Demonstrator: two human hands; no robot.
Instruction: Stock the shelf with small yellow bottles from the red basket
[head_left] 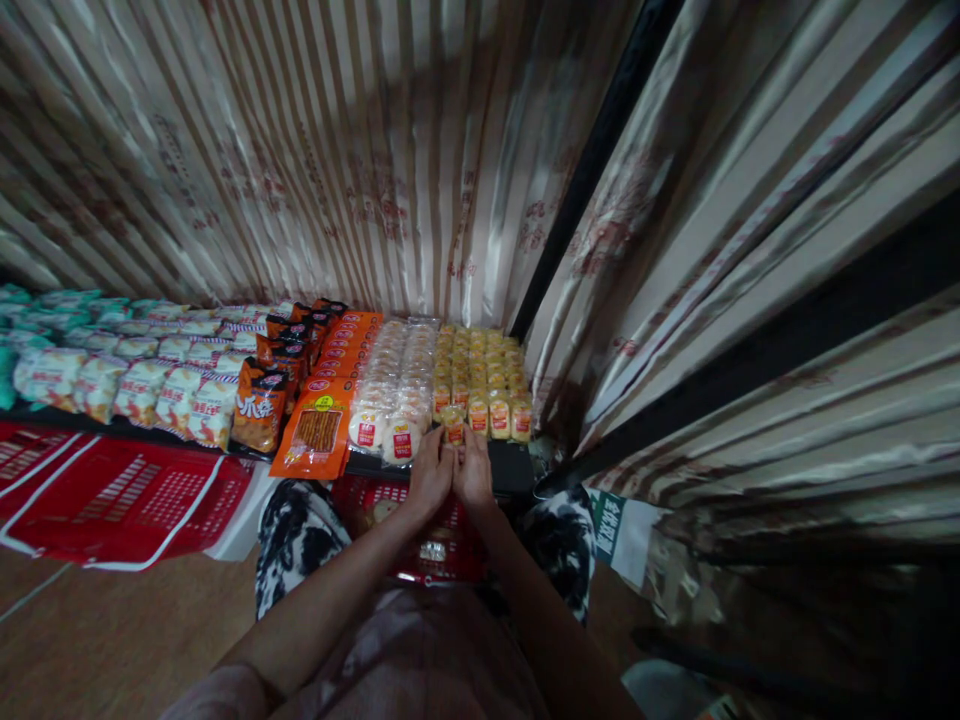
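Both of my hands meet at the shelf's front edge around one small yellow wrapped snack [453, 424] with a red and orange label. My left hand [432, 470] grips it from the left, and my right hand [474, 468] from the right. Behind and beside it stand rows of matching yellow snacks [480, 365]. Just left of my hands lie rows of round white snacks in clear wrappers [396, 390], with red labels on the front ones. Orange snack packets [319, 415] overlap one another farther left.
Black-and-orange bags [261, 405], white bags [161, 395] and teal packets [67, 300] line the black shelf [510, 465] leftward. Red baskets [142, 500] sit below, with another red basket [450, 560] between my knees. Striped curtains [420, 150] and dark poles [585, 190] close off the back and right.
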